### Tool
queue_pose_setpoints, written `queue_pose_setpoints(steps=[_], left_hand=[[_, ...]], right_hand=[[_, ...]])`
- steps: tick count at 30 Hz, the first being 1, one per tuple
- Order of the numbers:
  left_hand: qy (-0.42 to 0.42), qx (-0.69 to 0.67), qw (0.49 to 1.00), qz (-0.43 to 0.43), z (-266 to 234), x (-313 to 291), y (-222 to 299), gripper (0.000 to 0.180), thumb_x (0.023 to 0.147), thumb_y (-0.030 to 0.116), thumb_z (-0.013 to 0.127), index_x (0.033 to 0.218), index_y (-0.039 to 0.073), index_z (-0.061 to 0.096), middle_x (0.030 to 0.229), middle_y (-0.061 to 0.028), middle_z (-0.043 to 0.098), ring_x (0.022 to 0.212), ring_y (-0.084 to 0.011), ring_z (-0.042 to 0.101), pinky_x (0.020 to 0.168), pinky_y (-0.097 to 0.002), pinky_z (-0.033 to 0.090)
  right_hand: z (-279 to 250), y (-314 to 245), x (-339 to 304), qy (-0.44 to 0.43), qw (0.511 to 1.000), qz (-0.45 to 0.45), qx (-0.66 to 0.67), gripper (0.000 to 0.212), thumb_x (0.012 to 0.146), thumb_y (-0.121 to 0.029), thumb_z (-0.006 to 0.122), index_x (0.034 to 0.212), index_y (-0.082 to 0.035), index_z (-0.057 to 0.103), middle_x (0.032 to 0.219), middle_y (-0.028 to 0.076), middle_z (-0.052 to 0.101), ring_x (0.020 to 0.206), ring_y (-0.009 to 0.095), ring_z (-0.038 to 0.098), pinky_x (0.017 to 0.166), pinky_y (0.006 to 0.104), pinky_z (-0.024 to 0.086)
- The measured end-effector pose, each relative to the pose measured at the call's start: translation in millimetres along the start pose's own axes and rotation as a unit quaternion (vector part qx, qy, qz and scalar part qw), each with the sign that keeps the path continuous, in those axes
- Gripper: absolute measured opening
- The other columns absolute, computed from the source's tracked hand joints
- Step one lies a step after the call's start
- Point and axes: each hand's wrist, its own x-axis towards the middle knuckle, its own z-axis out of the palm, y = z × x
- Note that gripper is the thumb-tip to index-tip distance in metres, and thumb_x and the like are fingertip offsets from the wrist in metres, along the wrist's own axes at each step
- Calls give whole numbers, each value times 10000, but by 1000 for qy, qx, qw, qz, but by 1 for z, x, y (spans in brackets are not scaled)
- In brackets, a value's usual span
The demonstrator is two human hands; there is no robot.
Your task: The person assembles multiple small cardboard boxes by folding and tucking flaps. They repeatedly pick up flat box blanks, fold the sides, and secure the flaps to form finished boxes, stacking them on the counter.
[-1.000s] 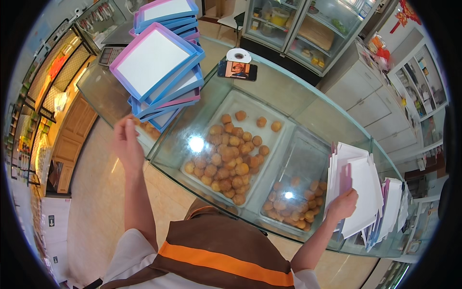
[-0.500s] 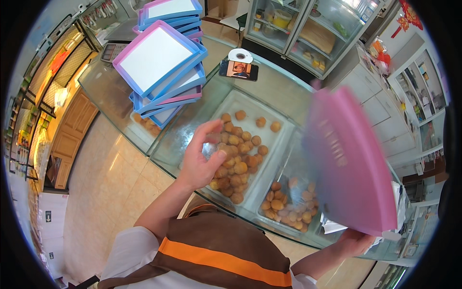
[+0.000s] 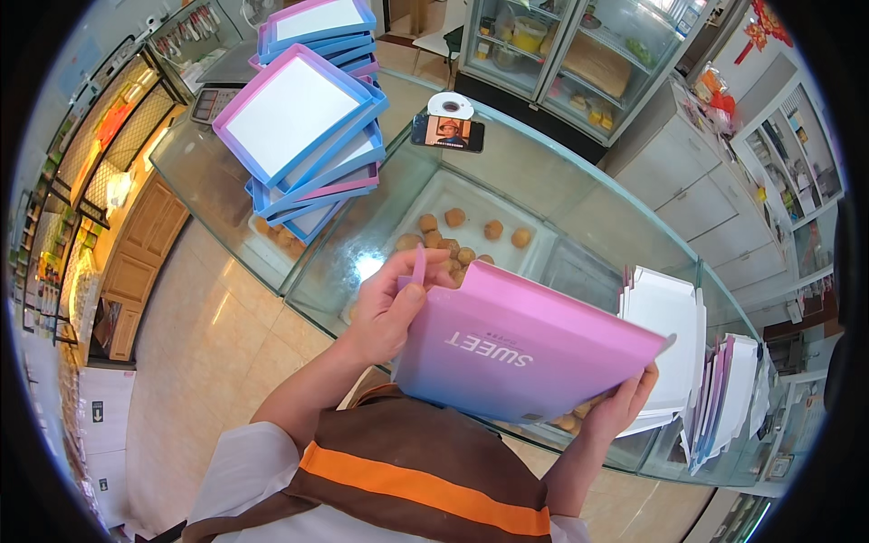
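A pink-to-blue cardboard box piece point(image 3: 525, 348) is held tilted in front of my apron, above the glass counter. My left hand point(image 3: 389, 303) pinches a narrow flap at its left corner between thumb and fingers. At the opposite end, my right hand point(image 3: 625, 398) grips the lower right edge. Beneath the glass, round brown baked balls point(image 3: 455, 217) lie in a white tray point(image 3: 434, 190); the cardboard hides many of them.
Stacked pink and blue box trays point(image 3: 294, 113) stand on the counter's far left. A phone point(image 3: 448, 132) rests by a white roll point(image 3: 451, 106). Flat white cardboard sheets point(image 3: 665, 317) and more folded pieces point(image 3: 720, 398) lie at right. Beyond is a glass-door fridge point(image 3: 579, 63).
The cardboard piece has swung from the right to the middle, over the counter. My left hand was free and has taken hold of its left corner flap; my right hand moved left with it.
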Motion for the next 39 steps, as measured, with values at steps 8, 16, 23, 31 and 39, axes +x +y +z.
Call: queue_pose_setpoints(steps=[8,16,23,31,39], left_hand=[[-239,77,968,-10,4,-13,33,786,906,801,460,865,30,606,725,-24,542,577,-100,441,535,-244,348],[107,278,928,226,14,-31,20,556,1044,448,422,1223,-64,541,1023,-170,639,871,-229,614,760,-340,502],[-26,158,974,159,22,-44,27,789,1036,591,397,1414,-95,489,1156,-203,698,1023,-306,692,916,-378,537],[23,154,986,64,25,-38,36,589,1090,414,379,1440,-54,445,1246,-173,621,1082,-194,596,958,-332,468],[183,16,970,158,49,-36,18,230,1072,297,505,1036,83,427,1018,-78,552,845,-90,491,783,-251,432]], right_hand=[[30,-40,-24,-235,972,-16,22,875,966,-773,337,1264,28,526,1186,202,628,1048,256,609,902,331,475],[49,-63,-30,-43,999,-10,27,675,1035,-626,363,1114,9,576,1045,189,647,942,273,633,877,386,501],[53,-74,-46,-150,987,-7,49,699,1018,-693,275,922,-35,492,946,219,666,887,268,629,841,388,485],[54,-89,-40,-123,976,104,149,589,1010,-657,395,950,-73,429,921,211,665,834,230,611,805,341,476],[69,-89,-46,-37,996,35,76,313,1079,-364,424,979,-68,436,930,83,558,871,125,532,794,254,427]])
